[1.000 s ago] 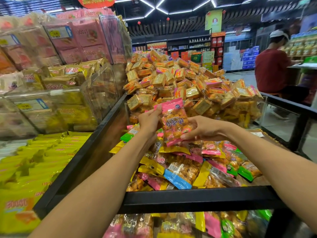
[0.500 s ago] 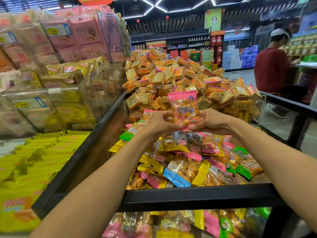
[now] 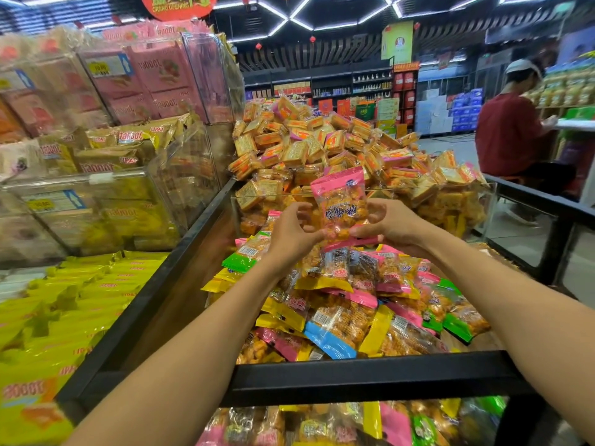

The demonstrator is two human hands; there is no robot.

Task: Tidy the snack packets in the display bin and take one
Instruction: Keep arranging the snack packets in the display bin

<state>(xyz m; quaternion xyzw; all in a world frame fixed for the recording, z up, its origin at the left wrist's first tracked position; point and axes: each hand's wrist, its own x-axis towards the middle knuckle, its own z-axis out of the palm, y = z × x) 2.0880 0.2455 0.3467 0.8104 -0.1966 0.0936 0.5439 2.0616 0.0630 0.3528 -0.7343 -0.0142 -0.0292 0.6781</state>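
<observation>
A pink-edged clear snack packet (image 3: 340,207) with orange pieces stands upright above the display bin (image 3: 370,376). My left hand (image 3: 294,233) pinches its lower left corner with thumb and fingers. My right hand (image 3: 391,223) pinches its lower right side. Under my hands lies a loose pile of packets (image 3: 347,304) in pink, yellow, green and blue, heaped in the black-framed bin.
A heap of square orange biscuit packs (image 3: 338,156) fills the clear bin behind. Clear boxes of yellow and pink bags (image 3: 106,175) stand at left, yellow packets (image 3: 64,304) below them. A person in a red shirt (image 3: 512,136) stands at far right.
Both hands lifted the pink packet a little and turned it from tilted to upright; the left hand slid from its top corner to its lower corner.
</observation>
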